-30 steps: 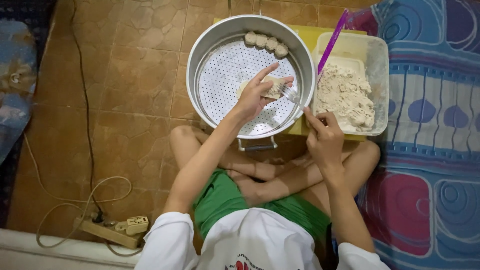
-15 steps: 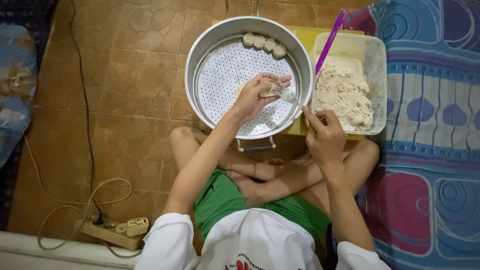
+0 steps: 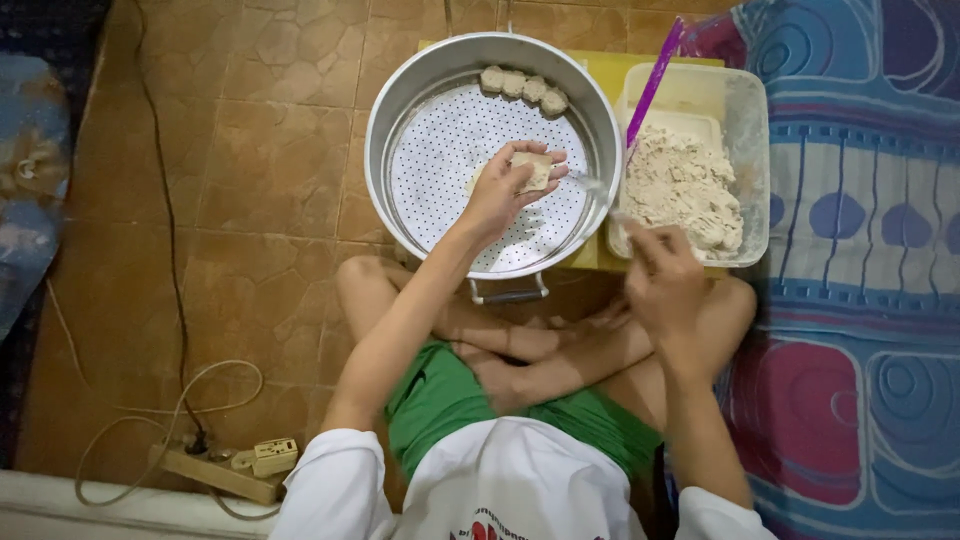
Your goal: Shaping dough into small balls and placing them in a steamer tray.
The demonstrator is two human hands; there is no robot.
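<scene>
- Your left hand (image 3: 505, 192) is curled around a pale, squarish dough-wrapped dumpling (image 3: 535, 171), pinched between thumb and fingertips over the round perforated metal steamer tray (image 3: 440, 160).
- Half a second ago that hand sat further right, close to the spoon; now it is more toward the tray's centre, the dumpling turned up in the fingers.
- Your right hand (image 3: 662, 280) is closed around the handle of a small clear plastic spoon (image 3: 600, 190); the bowl end reaches toward the tray's right rim.
- That hand is lower than before, and the spoon is apart from the dumpling rather than against it.
- Four finished pale dumplings (image 3: 523, 87) lie in a row along the far edge of the tray, unchanged.
- Just right of the tray: a clear rectangular plastic tub (image 3: 750, 120) of beige minced filling (image 3: 685, 185), with a purple stick-like utensil (image 3: 655, 75) leaning in it.
- Tray and tub rest on a yellow board (image 3: 610, 70) on the brown tiled floor (image 3: 250, 150).
- Lower left: a white power strip (image 3: 270, 457) with cable.
</scene>
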